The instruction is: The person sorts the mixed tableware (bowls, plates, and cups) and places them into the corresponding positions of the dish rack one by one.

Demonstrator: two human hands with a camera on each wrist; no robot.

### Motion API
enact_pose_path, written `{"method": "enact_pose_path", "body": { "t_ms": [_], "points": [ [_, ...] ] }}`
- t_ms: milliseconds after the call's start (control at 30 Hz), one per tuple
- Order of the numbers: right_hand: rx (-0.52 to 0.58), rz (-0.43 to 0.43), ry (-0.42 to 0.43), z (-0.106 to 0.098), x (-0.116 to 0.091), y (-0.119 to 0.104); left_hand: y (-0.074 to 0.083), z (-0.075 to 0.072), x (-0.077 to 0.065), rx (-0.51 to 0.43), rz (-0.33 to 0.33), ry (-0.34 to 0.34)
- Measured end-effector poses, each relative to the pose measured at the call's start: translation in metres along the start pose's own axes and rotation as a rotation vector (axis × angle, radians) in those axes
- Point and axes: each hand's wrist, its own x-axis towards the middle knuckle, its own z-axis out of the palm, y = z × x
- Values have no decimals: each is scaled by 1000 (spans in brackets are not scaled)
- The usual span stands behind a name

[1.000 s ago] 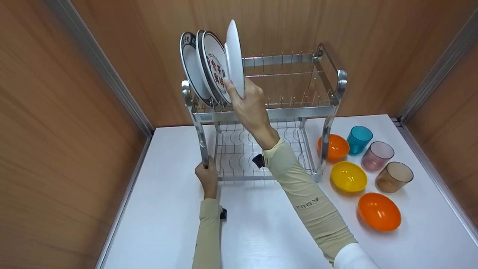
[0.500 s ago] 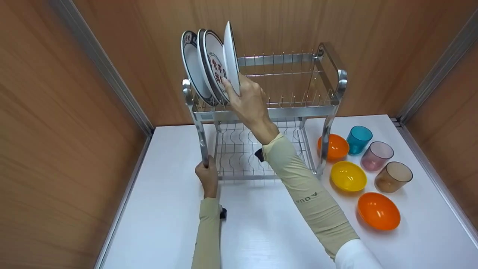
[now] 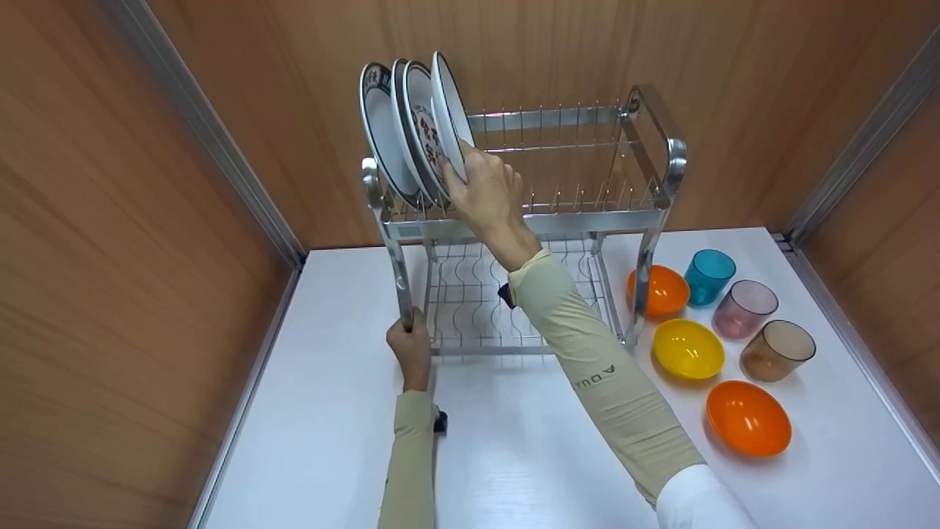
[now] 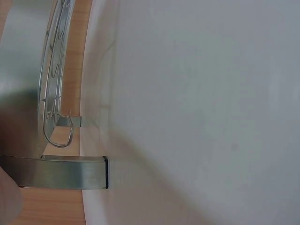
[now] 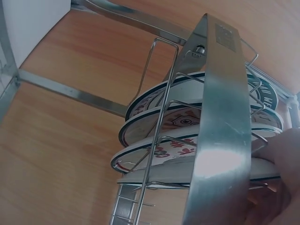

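In the head view my right hand (image 3: 486,192) pinches the lower front rim of a white, dark-edged plate (image 3: 446,110) at the left end of the metal dish rack (image 3: 587,220). This plate leans left, close against a plate with red print (image 3: 426,136). Further left, other plates (image 3: 378,128) stand on edge in the upper tier. From the right wrist view, the held plate (image 5: 154,173) sits among the wire dividers, partly hidden by the rack's front bar (image 5: 220,154). My left hand (image 3: 410,351) grips the rack's front left upright (image 3: 399,286); only a bit of that hand (image 4: 9,201) shows in the left wrist view.
Right of the rack stand an orange bowl (image 3: 667,292), a yellow bowl (image 3: 688,349) and a larger orange bowl (image 3: 749,419). Beside them are teal (image 3: 709,277), pink (image 3: 745,308) and brown (image 3: 777,351) cups. Wood panels enclose the white table (image 3: 330,441).
My right hand has shifted slightly left and the plate has come lower, tilting left toward the others, so its right face now shows. The left hand keeps its grip on the upright.
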Motion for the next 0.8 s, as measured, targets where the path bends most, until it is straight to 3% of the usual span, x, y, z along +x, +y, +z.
{"method": "enact_pose_path", "body": {
  "t_ms": [333,567,800],
  "points": [
    [-107,114,-66,1,5,-5,0,-1,-1,-20,4,2],
    [-202,111,-91,1,6,-5,-2,1,-1,3,-1,-9],
    [-177,76,-108,1,6,-1,-3,1,0,8,-7,8]
  ]
}}
